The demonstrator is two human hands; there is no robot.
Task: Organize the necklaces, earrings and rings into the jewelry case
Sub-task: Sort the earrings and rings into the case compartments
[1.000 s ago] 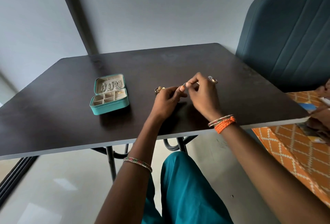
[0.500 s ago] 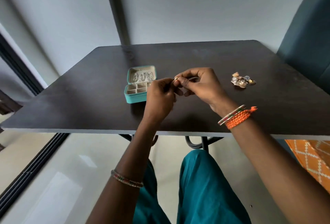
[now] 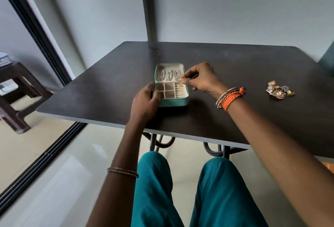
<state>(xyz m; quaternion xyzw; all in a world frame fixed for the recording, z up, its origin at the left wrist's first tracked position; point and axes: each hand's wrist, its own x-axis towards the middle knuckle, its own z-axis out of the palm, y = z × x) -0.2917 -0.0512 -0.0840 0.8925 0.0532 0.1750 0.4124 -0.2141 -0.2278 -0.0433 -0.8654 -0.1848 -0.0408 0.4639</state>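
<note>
A: Where do we have the jewelry case (image 3: pixel 173 101)?
B: Open on the dark table (image 3: pixel 235 67), three necklaces (image 3: pixel 169 76) in its lid. Our left hand (image 3: pixel 144 103) cups its left side, fingers loosely curled.
A: And our right hand (image 3: pixel 200 78)?
B: Pinching something tiny over the ring slots; we can't tell what. The jewelry pile (image 3: pixel 279 91) sits well apart, right.

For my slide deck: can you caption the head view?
Left hand steadies an open teal jewelry case while right hand pinches a small piece above it.
</note>
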